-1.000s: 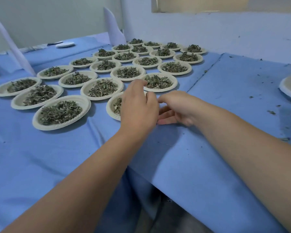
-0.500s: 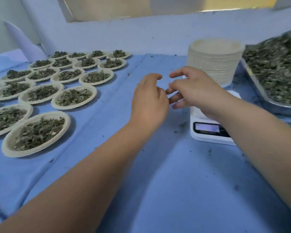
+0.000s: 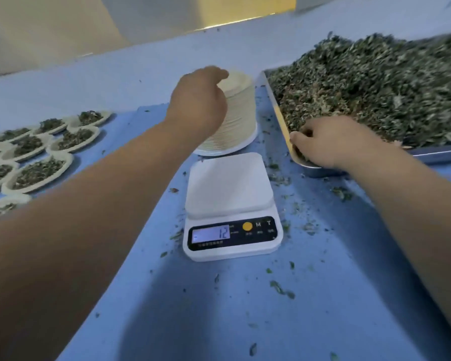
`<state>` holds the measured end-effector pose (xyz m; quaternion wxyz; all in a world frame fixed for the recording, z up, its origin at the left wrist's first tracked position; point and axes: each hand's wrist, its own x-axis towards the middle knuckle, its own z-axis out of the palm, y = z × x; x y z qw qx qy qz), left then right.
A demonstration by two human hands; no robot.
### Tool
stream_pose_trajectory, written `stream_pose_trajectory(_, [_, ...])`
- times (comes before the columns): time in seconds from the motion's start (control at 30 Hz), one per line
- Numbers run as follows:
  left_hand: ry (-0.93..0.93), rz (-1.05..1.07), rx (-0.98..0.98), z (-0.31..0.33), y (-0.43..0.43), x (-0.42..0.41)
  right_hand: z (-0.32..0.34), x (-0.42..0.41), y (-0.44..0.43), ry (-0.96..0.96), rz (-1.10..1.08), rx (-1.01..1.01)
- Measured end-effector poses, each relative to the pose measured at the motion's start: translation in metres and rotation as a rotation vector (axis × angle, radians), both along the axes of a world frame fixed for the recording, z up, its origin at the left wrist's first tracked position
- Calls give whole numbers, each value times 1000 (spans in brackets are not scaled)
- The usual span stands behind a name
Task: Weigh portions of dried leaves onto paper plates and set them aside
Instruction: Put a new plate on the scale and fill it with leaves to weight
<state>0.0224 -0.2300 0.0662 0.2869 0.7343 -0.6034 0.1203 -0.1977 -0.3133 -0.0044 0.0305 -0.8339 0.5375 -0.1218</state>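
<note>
Fingers (image 3: pixel 301 138) of right hand (image 3: pixel 331 142) curled into dried leaves (image 3: pixel 375 87) at near corner of metal tray (image 3: pixel 432 155), moved there from above scale (image 3: pixel 229 204). Left hand (image 3: pixel 199 100) now atop stack of paper plates (image 3: pixel 238 110); grip unclear. Filled plates (image 3: pixel 37 173) left on blue worktop (image 3: pixel 219 308).

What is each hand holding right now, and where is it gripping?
Left hand rests atop the plate stack; right hand digs into the dried leaves. Firm grip cannot be told.

Cool, even indoor light, soft focus
Leaf heap (image 3: pixel 391 82) far right smears with motion blur; forearms cast faint shadows; edges bow.
</note>
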Motion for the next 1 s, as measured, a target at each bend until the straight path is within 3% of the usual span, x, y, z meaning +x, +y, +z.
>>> stream_pose_trajectory(0.17, [-348,-3,110,1,-7,-2,-6,2,-6,-30,96,-38])
stream_pose_trajectory(0.4, [-650,-45,177,6,-3,-3,-9,3,-8,-80,146,-87])
stream_pose_trajectory(1.0, [-964,27,276,17,-8,-27,-6,1,-4,-140,131,-50])
